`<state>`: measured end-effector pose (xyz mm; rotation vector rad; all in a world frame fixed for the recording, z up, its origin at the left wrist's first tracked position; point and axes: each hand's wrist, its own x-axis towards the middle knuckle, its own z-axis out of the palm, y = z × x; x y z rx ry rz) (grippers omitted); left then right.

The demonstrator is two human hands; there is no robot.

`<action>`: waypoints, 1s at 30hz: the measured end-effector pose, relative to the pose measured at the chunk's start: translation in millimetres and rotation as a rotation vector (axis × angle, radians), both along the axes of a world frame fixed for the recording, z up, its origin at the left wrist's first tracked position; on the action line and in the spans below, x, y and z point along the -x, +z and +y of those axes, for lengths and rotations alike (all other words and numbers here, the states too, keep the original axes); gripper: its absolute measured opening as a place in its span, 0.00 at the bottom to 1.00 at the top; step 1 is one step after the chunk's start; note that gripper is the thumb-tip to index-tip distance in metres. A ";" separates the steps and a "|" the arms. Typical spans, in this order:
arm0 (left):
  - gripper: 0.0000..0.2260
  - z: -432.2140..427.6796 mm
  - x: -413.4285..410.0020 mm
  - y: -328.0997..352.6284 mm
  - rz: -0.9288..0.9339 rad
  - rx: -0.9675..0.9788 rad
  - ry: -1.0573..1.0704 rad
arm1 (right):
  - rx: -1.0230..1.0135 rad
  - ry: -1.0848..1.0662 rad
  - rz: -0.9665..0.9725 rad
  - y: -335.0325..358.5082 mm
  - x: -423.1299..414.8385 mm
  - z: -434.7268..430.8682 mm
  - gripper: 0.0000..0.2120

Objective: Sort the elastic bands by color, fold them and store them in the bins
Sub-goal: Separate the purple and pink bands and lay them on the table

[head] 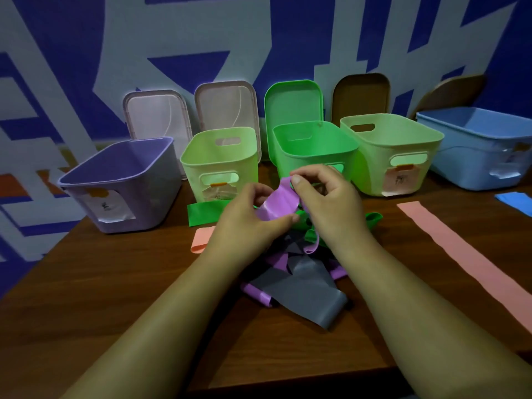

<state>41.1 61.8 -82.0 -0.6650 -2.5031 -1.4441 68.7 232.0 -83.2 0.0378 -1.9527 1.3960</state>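
Holds a purple band (pixel 277 204) up in both hands: lower edge pinched by the left hand (pixel 250 214), upper edge by the right hand (pixel 325 197), thumb against fingertips. Hovers just above the heap (pixel 288 264) of mixed bands on the table (pixel 144 283), with a tail trailing down into it. Looks mid-fold. Could snag that tail under the grey band (pixel 308 292) and drag others along; could lose the slick strip from so light a pinch. Needs a reach left to the purple bin (pixel 121 180), well apart from the hands; could land in the nearer green bin (pixel 313 145) instead.
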 end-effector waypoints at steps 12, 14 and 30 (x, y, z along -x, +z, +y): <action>0.21 -15.5 6.0 -2.6 0.103 0.203 0.072 | -0.116 -0.037 -0.092 -9.1 -4.3 4.4 0.04; 0.19 -18.3 7.8 -3.6 0.093 0.218 0.066 | -0.138 -0.034 -0.123 -10.3 -4.0 5.3 0.04; 0.11 -27.1 21.3 -8.6 0.221 0.389 0.192 | -0.330 0.111 -0.446 -17.3 -7.0 3.6 0.01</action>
